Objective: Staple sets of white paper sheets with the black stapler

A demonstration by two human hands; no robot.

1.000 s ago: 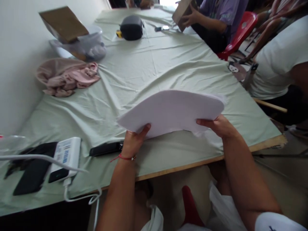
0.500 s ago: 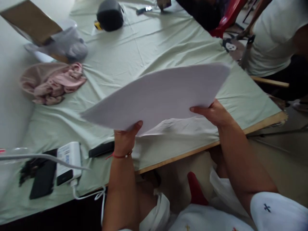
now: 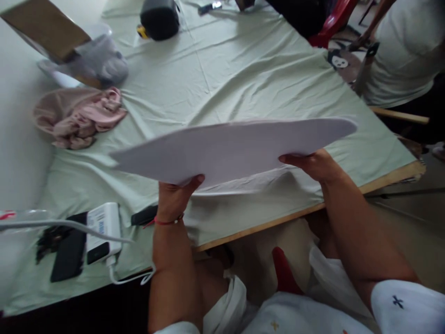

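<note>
A wide white sheet (image 3: 236,150), which looks like a stack of paper, is held bowed above the table's near edge. My left hand (image 3: 177,195) grips its lower left edge, thumb on top and fingers hidden underneath. On the other side my right hand (image 3: 314,163) pinches the lower right edge in the same way. Below the sheet, a paler white layer (image 3: 243,183) shows between the two hands; whether it belongs to the same stack I cannot tell.
Green cloth (image 3: 187,83) covers the table. To the left lie a pink cloth (image 3: 86,118), a white power bank (image 3: 104,229) with a cable, and a black phone (image 3: 69,257). A black case (image 3: 160,18) sits at the back. Another person (image 3: 403,55) is at the right.
The sheet has tilted flatter: its far edge has dropped and its right end reaches further right. Both hands keep their grip, spread slightly wider apart.
</note>
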